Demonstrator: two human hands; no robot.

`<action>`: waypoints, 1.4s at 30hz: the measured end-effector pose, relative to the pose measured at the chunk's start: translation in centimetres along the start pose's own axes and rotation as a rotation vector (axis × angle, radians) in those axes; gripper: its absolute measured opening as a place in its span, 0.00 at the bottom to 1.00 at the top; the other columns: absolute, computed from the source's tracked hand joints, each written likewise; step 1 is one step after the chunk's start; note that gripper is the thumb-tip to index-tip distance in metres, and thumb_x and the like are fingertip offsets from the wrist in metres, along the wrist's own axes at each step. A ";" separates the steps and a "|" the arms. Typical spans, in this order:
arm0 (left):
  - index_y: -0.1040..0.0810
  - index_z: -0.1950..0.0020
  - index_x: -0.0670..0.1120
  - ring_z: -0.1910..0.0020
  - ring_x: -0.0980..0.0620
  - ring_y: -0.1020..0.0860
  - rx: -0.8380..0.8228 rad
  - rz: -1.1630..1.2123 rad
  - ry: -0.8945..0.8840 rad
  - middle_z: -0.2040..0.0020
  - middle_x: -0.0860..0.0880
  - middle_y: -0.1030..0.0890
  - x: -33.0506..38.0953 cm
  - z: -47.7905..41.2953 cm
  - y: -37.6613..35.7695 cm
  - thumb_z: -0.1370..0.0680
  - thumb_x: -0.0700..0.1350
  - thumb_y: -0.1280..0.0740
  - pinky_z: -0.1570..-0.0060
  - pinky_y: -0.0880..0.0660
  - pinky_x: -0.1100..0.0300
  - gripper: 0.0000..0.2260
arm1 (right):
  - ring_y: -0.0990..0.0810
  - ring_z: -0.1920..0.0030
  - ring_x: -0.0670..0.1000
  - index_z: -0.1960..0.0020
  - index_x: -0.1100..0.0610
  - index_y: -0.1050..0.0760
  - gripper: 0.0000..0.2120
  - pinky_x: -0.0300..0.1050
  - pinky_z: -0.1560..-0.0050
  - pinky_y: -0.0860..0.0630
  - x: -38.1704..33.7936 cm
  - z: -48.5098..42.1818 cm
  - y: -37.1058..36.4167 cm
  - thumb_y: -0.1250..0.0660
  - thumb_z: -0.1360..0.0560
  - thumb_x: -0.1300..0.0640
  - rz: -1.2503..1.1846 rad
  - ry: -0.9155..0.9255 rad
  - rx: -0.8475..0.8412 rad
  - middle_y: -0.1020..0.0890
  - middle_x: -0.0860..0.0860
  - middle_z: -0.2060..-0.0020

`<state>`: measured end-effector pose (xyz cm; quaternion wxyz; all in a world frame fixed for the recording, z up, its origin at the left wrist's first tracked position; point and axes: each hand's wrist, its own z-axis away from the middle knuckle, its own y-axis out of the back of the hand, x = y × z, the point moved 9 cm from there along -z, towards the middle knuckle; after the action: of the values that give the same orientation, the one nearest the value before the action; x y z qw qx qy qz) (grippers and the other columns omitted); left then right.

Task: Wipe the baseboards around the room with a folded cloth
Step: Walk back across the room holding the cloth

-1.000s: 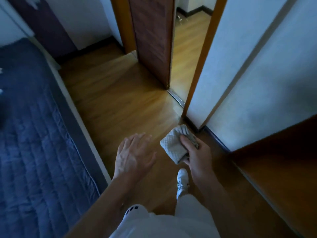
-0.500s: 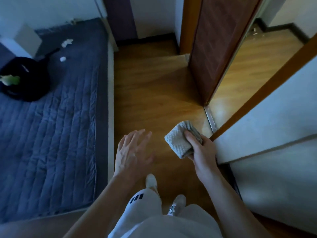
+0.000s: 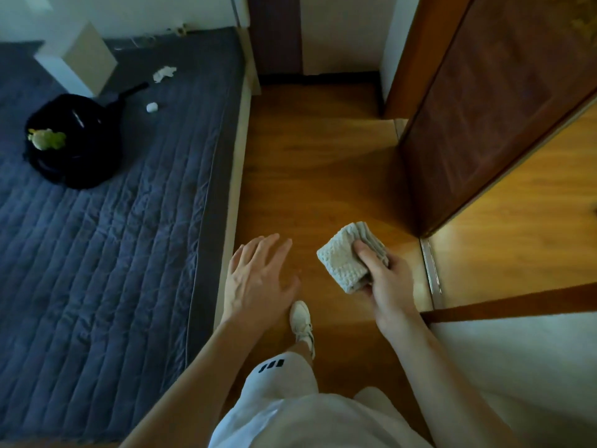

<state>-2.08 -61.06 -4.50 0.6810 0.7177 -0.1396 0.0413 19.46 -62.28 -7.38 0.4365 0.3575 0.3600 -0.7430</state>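
My right hand (image 3: 386,281) grips a folded pale waffle-weave cloth (image 3: 342,258), held in the air above the wooden floor near the doorway. My left hand (image 3: 258,279) hovers beside it with fingers spread and holds nothing. A dark baseboard (image 3: 318,78) runs along the foot of the far wall, well ahead of both hands. Below me are my white shorts and one white shoe (image 3: 301,318) on the floor.
A bed with a quilted dark blue cover (image 3: 106,240) fills the left side; a black bag (image 3: 72,140) and bits of white tissue lie on it. A brown door (image 3: 484,118) stands open at the right, with a metal threshold strip (image 3: 431,266) and a white wall panel (image 3: 529,360) close by.
The view has swung left, away from the right wall and toward the bed and far wall. Both hands keep their pose, the right still holding the cloth. A foot has stepped forward.
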 end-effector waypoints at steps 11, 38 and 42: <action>0.29 0.25 0.53 0.26 0.45 0.32 -0.010 -0.027 -0.018 0.26 0.49 0.29 -6.5 -18.8 2.2 0.24 0.60 0.31 0.28 0.37 0.42 0.28 | 0.14 0.51 0.55 0.44 0.57 0.19 0.10 0.49 0.58 0.19 -7.1 -13.4 -11.3 0.28 0.24 0.56 -0.008 0.005 -0.015 0.14 0.54 0.53; 0.25 0.30 0.51 0.30 0.47 0.28 0.147 0.000 0.049 0.30 0.50 0.25 -4.0 -65.2 1.2 0.22 0.59 0.36 0.31 0.33 0.44 0.23 | 0.14 0.51 0.52 0.44 0.54 0.19 0.11 0.49 0.56 0.19 -31.9 -56.4 -21.1 0.26 0.26 0.54 -0.012 0.023 -0.094 0.13 0.50 0.52; 0.25 0.29 0.51 0.30 0.47 0.29 0.125 0.013 0.062 0.30 0.50 0.26 -4.2 -69.9 0.6 0.22 0.59 0.37 0.30 0.32 0.43 0.23 | 0.14 0.50 0.51 0.44 0.53 0.19 0.12 0.47 0.58 0.20 -33.2 -60.7 -22.5 0.27 0.26 0.54 -0.004 -0.006 -0.109 0.13 0.50 0.52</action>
<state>2.92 8.66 -0.13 0.6385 0.7563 -0.1203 0.0768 24.25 10.20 -3.71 0.4548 0.3301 0.3992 -0.7245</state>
